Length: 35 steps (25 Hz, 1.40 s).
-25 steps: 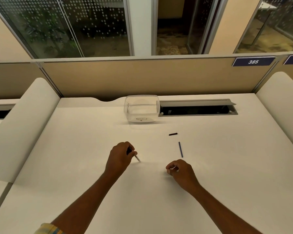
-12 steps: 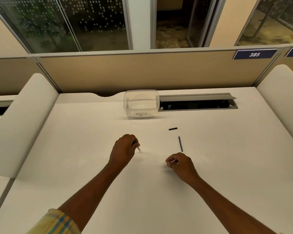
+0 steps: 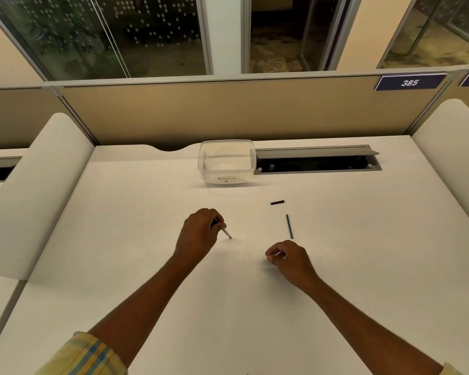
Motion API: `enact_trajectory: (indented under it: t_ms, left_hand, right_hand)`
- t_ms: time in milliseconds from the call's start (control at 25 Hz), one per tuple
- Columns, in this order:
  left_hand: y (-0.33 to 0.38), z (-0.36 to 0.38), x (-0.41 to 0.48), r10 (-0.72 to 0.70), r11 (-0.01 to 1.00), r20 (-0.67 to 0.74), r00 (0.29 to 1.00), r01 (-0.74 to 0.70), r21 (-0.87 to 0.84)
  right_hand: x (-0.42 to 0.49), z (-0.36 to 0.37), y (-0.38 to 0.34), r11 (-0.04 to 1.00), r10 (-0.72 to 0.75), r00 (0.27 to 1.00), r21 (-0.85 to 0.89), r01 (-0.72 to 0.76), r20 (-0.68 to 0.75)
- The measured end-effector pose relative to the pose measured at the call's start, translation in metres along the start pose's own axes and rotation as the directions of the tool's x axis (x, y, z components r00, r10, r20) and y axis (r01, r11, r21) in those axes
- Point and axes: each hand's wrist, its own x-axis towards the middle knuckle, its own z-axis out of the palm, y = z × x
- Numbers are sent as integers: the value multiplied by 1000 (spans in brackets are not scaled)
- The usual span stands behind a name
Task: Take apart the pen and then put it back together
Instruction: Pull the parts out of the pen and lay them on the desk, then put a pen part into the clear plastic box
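Little has changed in the last second. The left hand [image 3: 201, 234] still pinches the pen tip [image 3: 227, 234]; the right hand [image 3: 287, 257] still pinches a small pale part, so the pen remains apart. Beyond the right hand lie a refill [image 3: 289, 226] and cap [image 3: 277, 202] — white desk [image 3: 363, 266], windows behind.

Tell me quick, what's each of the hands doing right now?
Left hand: closed on a pen part, its tip poking out.
Right hand: closed, pinching a small pale piece; what it is cannot be told.
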Motion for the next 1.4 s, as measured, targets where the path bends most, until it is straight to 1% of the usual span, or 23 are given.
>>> enact_trajectory:
  t_ms: [200, 360, 640, 960, 1120, 1240, 1400]
  left_hand:
    - [2, -5, 0, -12, 999, -13, 1000, 12, -32]
    - [5, -14, -2, -43, 994, -35, 998, 39, -106]
    - [7, -37, -13, -120, 962, -119, 986, 86, -257]
    - [-6, -58, -31, -218, 899, -169, 961, 131, -419]
    - [-17, -65, -40, -306, 820, -199, 931, 151, -552]
    - [-30, -64, -47, -342, 833, -218, 914, 188, -520]
    - [-47, -59, -54, -385, 850, -203, 900, 261, -458]
  right_hand:
    - [-1, 3, 0, 1000, 9, 1000, 1, -9, 6]
    - [-1, 3, -2, 1000, 9, 1000, 6, -9, 11]
    - [-1, 9, -11, 1000, -10, 999, -14, 11, 30]
    - [3, 16, -25, 996, -51, 995, -63, 57, 86]
    - [11, 20, -33, 992, -79, 991, -94, 90, 112]
    - [19, 24, -44, 992, -67, 988, -93, 81, 139]
    - [34, 36, -61, 976, -81, 986, -188, 108, 149]
